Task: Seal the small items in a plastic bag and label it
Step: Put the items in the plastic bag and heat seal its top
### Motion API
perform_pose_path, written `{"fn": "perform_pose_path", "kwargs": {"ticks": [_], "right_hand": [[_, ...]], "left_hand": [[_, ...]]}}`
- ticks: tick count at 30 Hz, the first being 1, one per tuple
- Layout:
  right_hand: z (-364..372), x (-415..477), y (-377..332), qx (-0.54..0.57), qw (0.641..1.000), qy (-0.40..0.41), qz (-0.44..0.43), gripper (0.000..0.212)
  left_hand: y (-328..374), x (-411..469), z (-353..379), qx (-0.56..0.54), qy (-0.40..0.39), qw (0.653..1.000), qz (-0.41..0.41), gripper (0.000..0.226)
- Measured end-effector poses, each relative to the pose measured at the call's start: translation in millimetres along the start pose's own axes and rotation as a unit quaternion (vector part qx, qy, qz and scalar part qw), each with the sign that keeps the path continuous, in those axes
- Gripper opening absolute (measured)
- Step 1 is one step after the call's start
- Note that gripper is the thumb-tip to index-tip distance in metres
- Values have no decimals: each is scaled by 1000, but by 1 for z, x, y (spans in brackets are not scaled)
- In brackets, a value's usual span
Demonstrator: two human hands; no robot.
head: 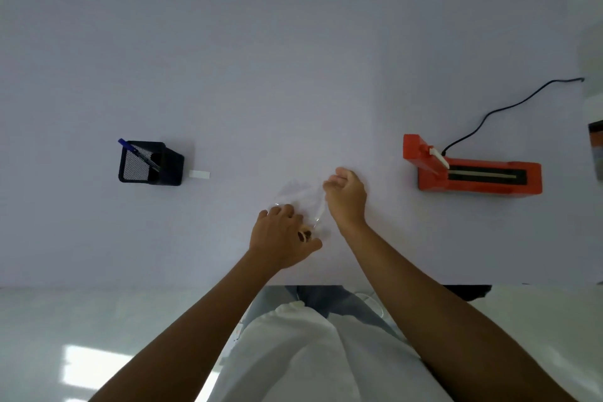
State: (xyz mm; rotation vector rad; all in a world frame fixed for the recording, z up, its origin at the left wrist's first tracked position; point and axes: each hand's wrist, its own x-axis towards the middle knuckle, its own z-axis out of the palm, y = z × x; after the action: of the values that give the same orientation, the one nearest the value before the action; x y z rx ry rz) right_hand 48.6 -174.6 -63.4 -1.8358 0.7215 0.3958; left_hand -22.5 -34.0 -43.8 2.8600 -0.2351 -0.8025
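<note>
Pinches edge of clear plastic bag (301, 191) with right grip (346, 196); clamps left grip (280, 232) on its near end, by small brown items (305, 235). Holds bag at near middle of table (228, 75), between pen holder (150, 162) and red sealer (473, 170).

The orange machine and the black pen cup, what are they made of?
The orange machine is probably smooth matte plastic: even colour, no shine. The pen cup seems black metal mesh: tiny holes dot its side.
</note>
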Motion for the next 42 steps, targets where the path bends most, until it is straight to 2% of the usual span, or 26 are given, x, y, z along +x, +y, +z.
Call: {"fn": "perform_pose_path", "kwargs": {"ticks": [3, 6, 9, 12, 16, 19, 21, 23, 25, 28, 29, 33, 34, 38, 42], "right_hand": [[7, 4, -8, 33, 999, -16, 30, 50], [8, 11, -14, 0, 999, -35, 23, 56], [6, 18, -17, -63, 996, -60, -15, 39], [6, 23, -21, -69, 992, -85, -68, 16], [6, 25, -21, -49, 991, -87, -90, 9], [4, 27, -15, -15, 991, -99, -84, 5], [3, 29, -11, -4, 990, -111, -89, 4], [2, 32, -10, 10, 988, -126, -90, 3], [0, 34, -9, 30, 985, -146, -85, 1], [-5, 35, -10, 45, 980, -170, -92, 8], [-7, 34, -10, 50, 978, -179, -91, 9], [-14, 30, -14, 71, 973, -205, -74, 10], [-16, 28, -15, 70, 972, -212, -73, 9], [-24, 16, -18, 96, 965, -233, -65, 7], [-35, -6, -23, 133, 957, -249, -69, 9]], "left_hand": [[-1, 0, 0, -3, 7, 1000, 4, 77], [-2, 0, -1, -9, 13, 1000, 7, 76], [-2, -1, -1, -19, 20, 999, 16, 78], [-4, 0, -1, -26, 35, 999, 26, 76], [-8, 4, -4, -35, 48, 998, 30, 73], [-10, 14, -9, -103, 62, 992, -32, 69], [-16, 23, -11, -205, 77, 968, -120, 62], [-24, 34, -14, -314, 116, 921, -200, 48], [-32, 46, -17, -382, 161, 880, -233, 49], [-39, 64, -24, -471, 150, 839, -225, 59], [-41, 68, -26, -498, 132, 830, -212, 54], [-50, 64, -27, -606, 79, 777, -152, 8], [-50, 61, -27, -620, 72, 768, -146, 6], [-48, 46, -32, -675, 45, 723, -138, 9], [-44, 23, -43, -693, 32, 712, -104, 19]]}}
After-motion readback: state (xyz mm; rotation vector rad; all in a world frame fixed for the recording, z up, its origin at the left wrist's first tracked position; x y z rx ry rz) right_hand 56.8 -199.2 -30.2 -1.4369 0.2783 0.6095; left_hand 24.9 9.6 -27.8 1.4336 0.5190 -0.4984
